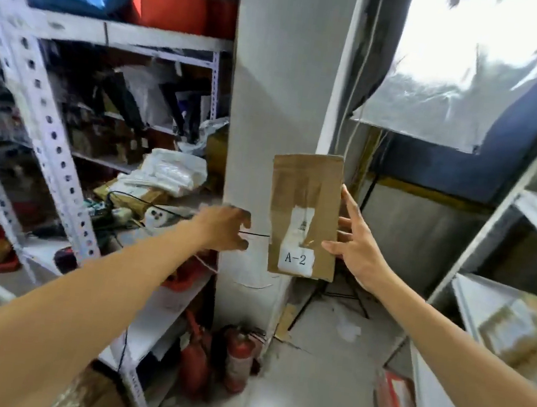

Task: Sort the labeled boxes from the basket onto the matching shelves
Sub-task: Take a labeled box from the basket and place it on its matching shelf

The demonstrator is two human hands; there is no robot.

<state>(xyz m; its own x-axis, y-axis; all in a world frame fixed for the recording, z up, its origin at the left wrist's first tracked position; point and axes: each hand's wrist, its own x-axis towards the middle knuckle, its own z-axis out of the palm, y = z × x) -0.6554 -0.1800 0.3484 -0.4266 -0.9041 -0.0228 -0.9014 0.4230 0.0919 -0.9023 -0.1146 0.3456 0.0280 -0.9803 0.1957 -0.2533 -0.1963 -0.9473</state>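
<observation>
Box (305, 208) looks light, stiff; right hand (356, 248) pinches its edge, left hand (223, 228) loose, empty, could steady the other side

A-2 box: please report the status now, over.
Right hand pinches A-2 box at its right edge, box upright. Left hand loosely curled, empty, apart from the box. Grey pillar directly behind the box.

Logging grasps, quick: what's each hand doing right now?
Left hand: fingers loosely curled, holding nothing.
Right hand: pinches the A-2 box by its right edge.
</observation>
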